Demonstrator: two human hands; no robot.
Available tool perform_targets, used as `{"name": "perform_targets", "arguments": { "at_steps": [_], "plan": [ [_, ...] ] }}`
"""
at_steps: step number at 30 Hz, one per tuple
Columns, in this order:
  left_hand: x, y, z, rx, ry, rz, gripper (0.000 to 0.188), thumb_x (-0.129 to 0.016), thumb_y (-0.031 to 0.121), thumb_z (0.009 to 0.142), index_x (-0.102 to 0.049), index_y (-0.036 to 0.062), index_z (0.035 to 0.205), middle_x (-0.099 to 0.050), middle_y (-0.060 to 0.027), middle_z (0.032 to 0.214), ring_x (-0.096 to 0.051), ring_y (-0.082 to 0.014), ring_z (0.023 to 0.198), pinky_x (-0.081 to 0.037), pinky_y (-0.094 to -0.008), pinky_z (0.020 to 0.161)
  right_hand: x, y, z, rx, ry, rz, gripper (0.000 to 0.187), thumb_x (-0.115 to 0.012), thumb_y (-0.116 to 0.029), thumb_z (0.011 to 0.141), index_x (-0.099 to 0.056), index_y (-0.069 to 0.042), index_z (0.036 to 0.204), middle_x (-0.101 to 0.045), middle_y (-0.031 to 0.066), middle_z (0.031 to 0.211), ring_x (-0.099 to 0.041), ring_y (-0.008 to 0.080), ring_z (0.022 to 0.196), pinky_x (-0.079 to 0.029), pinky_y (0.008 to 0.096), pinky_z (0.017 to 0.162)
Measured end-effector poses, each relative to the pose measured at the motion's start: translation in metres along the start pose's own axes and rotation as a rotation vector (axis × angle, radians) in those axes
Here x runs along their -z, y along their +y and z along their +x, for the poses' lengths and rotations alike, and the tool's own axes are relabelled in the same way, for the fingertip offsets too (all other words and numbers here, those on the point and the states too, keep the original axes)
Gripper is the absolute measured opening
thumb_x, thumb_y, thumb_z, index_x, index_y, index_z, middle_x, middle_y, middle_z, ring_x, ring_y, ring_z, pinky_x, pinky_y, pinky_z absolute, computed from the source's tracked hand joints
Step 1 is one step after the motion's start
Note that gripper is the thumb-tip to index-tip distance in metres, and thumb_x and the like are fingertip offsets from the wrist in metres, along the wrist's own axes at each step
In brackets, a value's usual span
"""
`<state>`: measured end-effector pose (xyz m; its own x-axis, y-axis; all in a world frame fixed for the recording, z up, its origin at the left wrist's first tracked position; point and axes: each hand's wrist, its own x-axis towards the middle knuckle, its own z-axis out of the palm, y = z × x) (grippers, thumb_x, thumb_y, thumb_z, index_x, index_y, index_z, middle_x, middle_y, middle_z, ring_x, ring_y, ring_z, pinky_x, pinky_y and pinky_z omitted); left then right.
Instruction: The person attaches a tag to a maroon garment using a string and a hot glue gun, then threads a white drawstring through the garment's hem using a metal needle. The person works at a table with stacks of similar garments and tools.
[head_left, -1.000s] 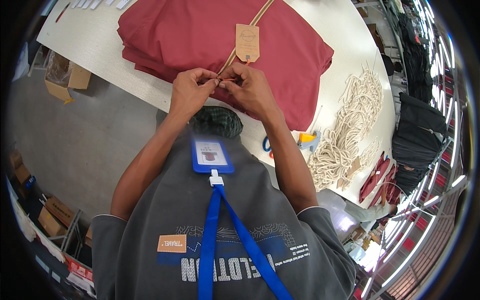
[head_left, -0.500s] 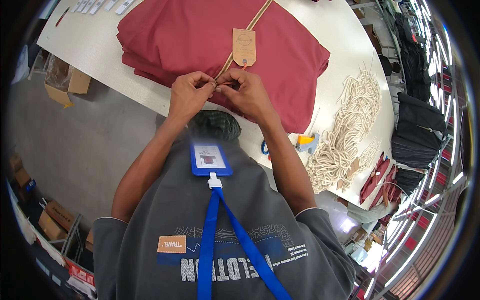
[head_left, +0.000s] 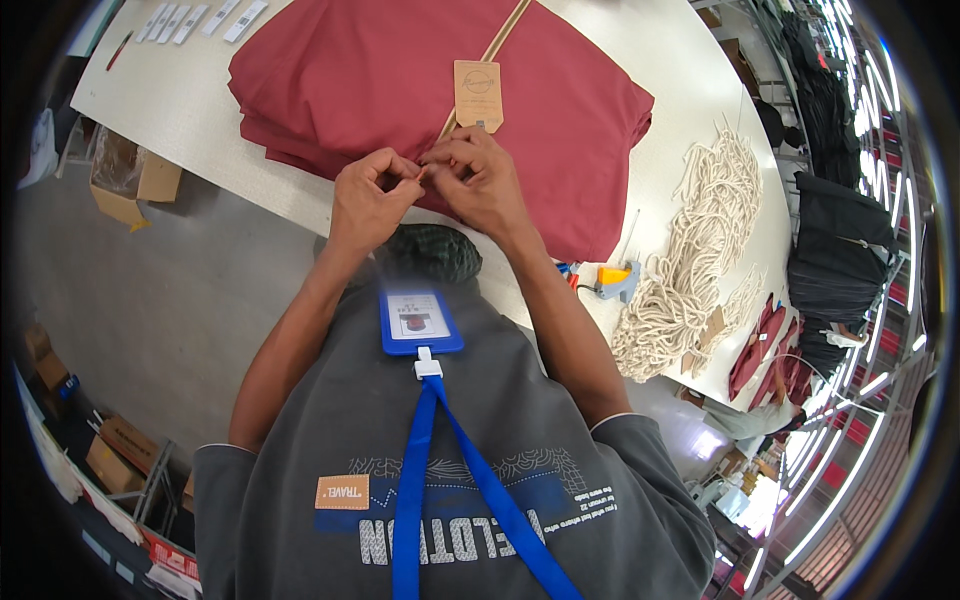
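Note:
Folded maroon fabric (head_left: 330, 80) lies piled on the table in front of me, with a tan zipper strip (head_left: 505, 35) running down it. On the strip rests a brown card hang tag (head_left: 478, 92). My left hand (head_left: 372, 195) is closed in a pinch at the fabric's near edge. Against its fingertips, my right hand (head_left: 475, 180) pinches too, its fingers curled just below the tag. A small orange-red bit of the tag's string shows between the fingertips; the rest of it is hidden behind them.
White cords (head_left: 705, 250) lie heaped on the table (head_left: 180, 120) at right, beside a grey-and-yellow glue gun (head_left: 618, 280). White labels (head_left: 205, 20) and a red pen-like item (head_left: 119, 50) sit at the far left. An open cardboard box (head_left: 150, 180) stands left of the table.
Both hands have shifted slightly left, and my right fingers have come up over the tag's lower end, covering the orange string there. The tag has moved a little left.

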<state>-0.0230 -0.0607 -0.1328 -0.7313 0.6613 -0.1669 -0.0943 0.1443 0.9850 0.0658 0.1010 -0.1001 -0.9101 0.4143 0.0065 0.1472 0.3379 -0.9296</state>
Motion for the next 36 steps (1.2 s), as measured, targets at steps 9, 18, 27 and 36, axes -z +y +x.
{"name": "perform_targets", "arguments": {
  "at_steps": [9,18,27,36],
  "plan": [
    [0.013,0.017,-0.027,0.017,-0.019,-0.339,0.006,-0.054,-0.007,0.086,-0.057,-0.0028,0.082,-0.072,-0.0177,0.098,-0.071,-0.0175,0.077,-0.058,-0.0270,0.066,-0.004,0.024,-0.004,0.051,0.188,0.115,0.015,-0.058,0.007,0.094,-0.071,0.002,0.102,-0.062,0.0078,0.103,-0.066,0.0111,0.071,-0.056,0.0231,0.056],
    [0.028,0.009,-0.039,0.309,0.037,-0.287,0.013,-0.067,0.010,0.093,-0.063,-0.0012,0.099,-0.068,-0.0064,0.079,-0.063,-0.0101,0.064,-0.049,-0.0226,0.057,-0.002,0.013,-0.001,-0.246,0.395,-0.130,0.040,-0.077,-0.011,0.087,-0.058,0.006,0.118,-0.068,0.0093,0.090,-0.065,0.0125,0.071,-0.056,0.0269,0.059],
    [0.013,-0.001,-0.032,0.198,-0.004,0.118,0.021,-0.074,0.019,0.089,-0.072,-0.0018,0.087,-0.062,0.0008,0.068,-0.050,-0.0051,0.056,-0.040,-0.0253,0.049,-0.014,-0.011,0.003,-0.421,0.371,-0.269,0.065,-0.083,-0.023,0.077,-0.053,-0.001,0.130,-0.071,0.0087,0.089,-0.071,0.0268,0.083,-0.054,0.0404,0.075],
    [0.021,0.009,-0.032,0.197,-0.056,0.233,0.014,-0.068,0.011,0.093,-0.071,-0.0023,0.093,-0.069,-0.0021,0.083,-0.058,-0.0073,0.075,-0.046,-0.0237,0.071,-0.030,0.003,0.004,-0.275,0.447,-0.432,0.045,-0.085,-0.026,0.078,-0.062,0.000,0.107,-0.069,0.0074,0.084,-0.066,0.0177,0.073,-0.053,0.0327,0.068]
  ]
}}
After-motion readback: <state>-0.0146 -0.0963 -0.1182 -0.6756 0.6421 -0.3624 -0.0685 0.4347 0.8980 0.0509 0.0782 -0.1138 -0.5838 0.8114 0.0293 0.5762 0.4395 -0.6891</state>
